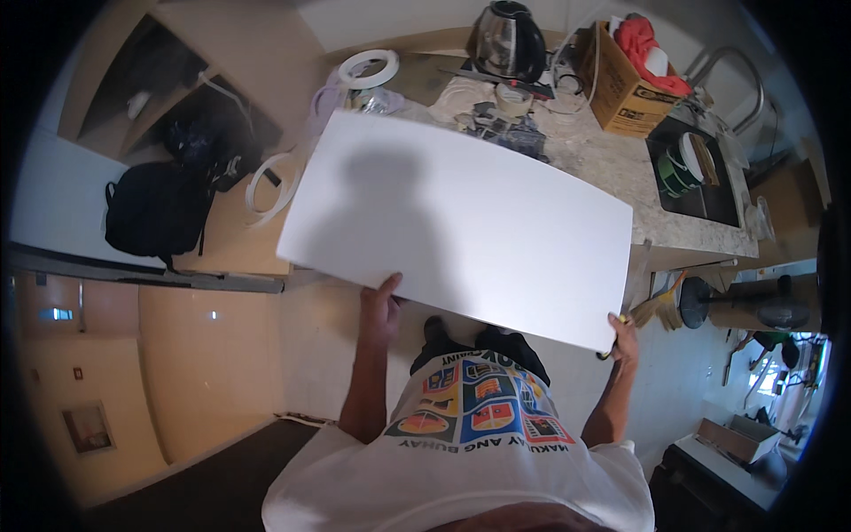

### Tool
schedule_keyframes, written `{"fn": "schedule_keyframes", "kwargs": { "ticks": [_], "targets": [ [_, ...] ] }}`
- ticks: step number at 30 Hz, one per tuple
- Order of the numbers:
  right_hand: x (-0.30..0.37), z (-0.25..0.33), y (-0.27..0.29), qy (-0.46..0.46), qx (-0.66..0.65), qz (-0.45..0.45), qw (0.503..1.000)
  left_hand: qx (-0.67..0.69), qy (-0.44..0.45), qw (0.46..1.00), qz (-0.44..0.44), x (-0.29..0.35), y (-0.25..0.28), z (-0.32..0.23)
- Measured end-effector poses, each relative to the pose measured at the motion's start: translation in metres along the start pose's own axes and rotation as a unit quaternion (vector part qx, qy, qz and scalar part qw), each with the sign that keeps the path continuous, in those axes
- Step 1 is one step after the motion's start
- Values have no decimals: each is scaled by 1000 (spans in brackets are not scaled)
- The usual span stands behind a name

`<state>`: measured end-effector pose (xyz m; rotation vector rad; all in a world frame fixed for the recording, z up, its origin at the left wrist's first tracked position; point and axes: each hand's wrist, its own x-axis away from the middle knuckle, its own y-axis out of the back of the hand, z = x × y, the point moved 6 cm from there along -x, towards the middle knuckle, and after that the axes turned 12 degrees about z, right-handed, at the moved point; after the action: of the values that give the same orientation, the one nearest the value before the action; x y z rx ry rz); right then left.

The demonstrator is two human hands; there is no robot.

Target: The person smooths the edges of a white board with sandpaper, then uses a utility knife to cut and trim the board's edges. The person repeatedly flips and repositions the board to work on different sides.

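A large white rectangular board [496, 222] is held up in front of me, tilted, with its far side over the counter. My left hand [381, 306] is closed on its near edge, thumb lying on top. At the near right corner, my right hand [623, 337] grips the board too. A small yellow and black object [606, 355] shows by the right fingers; its kind I cannot make out. The shadow of a head and shoulders falls across the board's left part. Whatever lies underneath the board is hidden.
On the marbled counter [585, 168] stand a kettle [510, 44], a cardboard box [634, 89] and rolls of white edging strip [368, 69]. A green bucket [681, 167] sits in the sink. A black backpack [160, 208] is at left, a broom [660, 306] at right.
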<state>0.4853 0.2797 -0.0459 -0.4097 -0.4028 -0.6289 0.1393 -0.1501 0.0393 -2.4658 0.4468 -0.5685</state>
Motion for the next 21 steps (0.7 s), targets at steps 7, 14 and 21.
{"fn": "schedule_keyframes", "kwargs": {
  "ticks": [7, 14, 21],
  "targets": [
    [44, -114, -131, -14, -182, 49, 982, -101, -6, 989, 111, -126, 30, -89],
    [60, -119, -285, -41, -254, 24, 966, -167, 58, 960, 217, -281, 52, -120],
    [46, -95, -336, -41, -284, -30, 958, -162, 102, 959, 210, -358, 23, -89]
  ]
}}
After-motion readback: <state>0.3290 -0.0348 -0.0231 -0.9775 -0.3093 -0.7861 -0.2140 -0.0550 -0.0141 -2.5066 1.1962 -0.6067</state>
